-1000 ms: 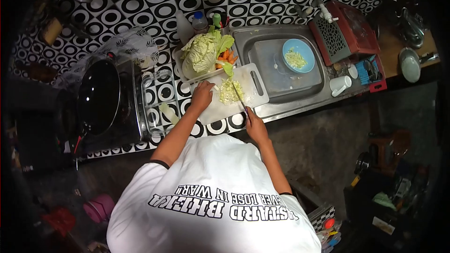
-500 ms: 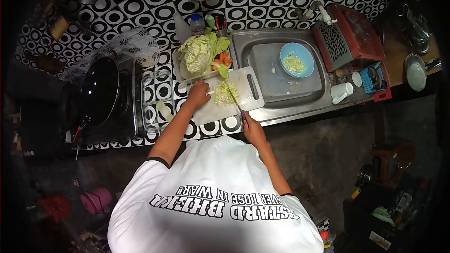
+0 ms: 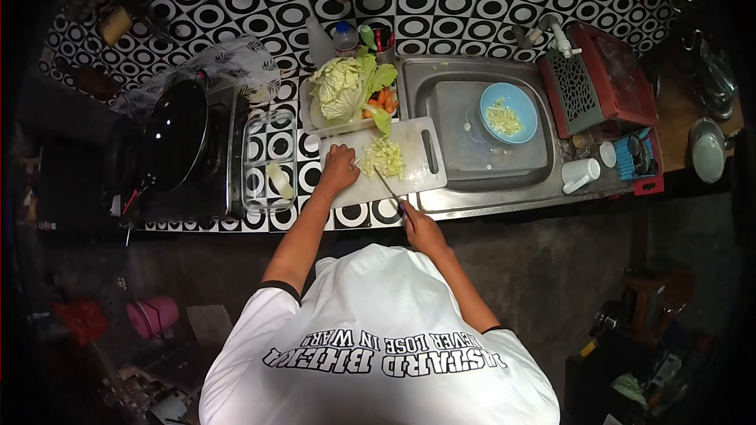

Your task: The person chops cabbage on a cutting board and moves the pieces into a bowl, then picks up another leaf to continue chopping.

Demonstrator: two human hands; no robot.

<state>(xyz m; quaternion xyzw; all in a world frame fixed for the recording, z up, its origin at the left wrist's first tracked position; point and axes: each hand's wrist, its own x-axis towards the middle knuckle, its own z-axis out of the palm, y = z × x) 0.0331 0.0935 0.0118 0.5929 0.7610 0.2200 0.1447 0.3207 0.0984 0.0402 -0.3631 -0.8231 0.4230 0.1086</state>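
My right hand [image 3: 424, 232] is wrapped round the handle of a knife [image 3: 387, 185], whose blade slants up and left to the near edge of a pile of chopped cabbage [image 3: 383, 159]. The pile lies on a white cutting board [image 3: 421, 177]. My left hand [image 3: 340, 167] rests on the board's left part with its fingers curled; what they hold, if anything, is hidden. Behind the board, a head of cabbage [image 3: 339, 90] and carrots [image 3: 383, 101] sit in a plastic tray [image 3: 309, 114].
A light-blue bowl [image 3: 529, 114] with chopped cabbage stands on the sink's covered basin [image 3: 457, 161] at right. On the left are a glass dish [image 3: 270, 203] holding a pale cabbage piece and a black wok [image 3: 175, 138] on the stove. A white mug [image 3: 579, 175] lies beside the sink.
The knife has drawn down and left, from across the chopped pile to its near edge. My left hand stays on the board, fingers still curled. The whole view has shifted slightly.
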